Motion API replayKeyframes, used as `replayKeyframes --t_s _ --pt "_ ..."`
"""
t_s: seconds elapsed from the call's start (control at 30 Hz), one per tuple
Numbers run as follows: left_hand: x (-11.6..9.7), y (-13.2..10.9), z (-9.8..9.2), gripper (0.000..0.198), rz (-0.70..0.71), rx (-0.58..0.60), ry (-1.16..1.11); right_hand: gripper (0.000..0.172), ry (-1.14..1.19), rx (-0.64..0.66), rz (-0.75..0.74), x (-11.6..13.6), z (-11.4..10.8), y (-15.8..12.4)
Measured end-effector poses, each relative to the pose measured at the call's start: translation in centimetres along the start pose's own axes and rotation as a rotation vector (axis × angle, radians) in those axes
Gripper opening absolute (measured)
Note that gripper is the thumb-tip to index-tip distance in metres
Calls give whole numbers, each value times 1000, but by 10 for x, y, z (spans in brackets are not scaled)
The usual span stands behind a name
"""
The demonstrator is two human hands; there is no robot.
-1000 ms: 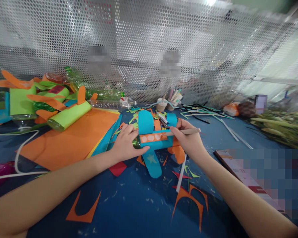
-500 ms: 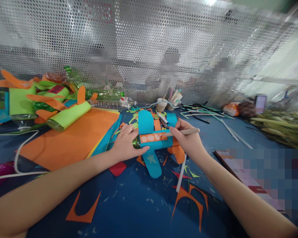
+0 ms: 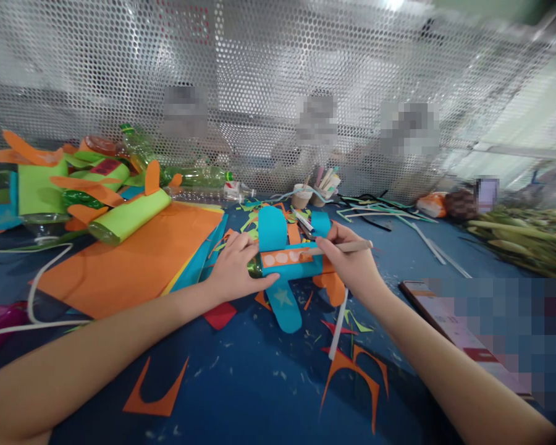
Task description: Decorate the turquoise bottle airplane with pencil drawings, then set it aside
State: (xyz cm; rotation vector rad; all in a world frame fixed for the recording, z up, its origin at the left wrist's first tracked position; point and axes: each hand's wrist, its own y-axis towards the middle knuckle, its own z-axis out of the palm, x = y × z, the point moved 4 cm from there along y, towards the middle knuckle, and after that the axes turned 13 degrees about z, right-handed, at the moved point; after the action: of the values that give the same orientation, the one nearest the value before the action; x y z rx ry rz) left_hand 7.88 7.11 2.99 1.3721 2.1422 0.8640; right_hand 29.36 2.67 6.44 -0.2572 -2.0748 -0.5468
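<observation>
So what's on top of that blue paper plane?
An orange strip with pale dots lies along the blue plane; the right hand covers its far end.

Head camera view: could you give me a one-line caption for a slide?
Left hand steadies a blue paper-covered bottle plane on a scrap-strewn blue table while the right hand holds a pencil against it.
</observation>
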Motion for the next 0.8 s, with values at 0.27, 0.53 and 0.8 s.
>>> replayKeyframes --t_s 0.27,0.53,0.8 --pt "0 0 -1 41 -3 -1 -9 26 24 12 -13 -6 2 3" --pt "0 1 -1 41 4 1 -8 25 43 26 -1 -8 3 3" --pt "1 0 0 42 -13 1 -17 27 35 18 -6 -1 2 -1"
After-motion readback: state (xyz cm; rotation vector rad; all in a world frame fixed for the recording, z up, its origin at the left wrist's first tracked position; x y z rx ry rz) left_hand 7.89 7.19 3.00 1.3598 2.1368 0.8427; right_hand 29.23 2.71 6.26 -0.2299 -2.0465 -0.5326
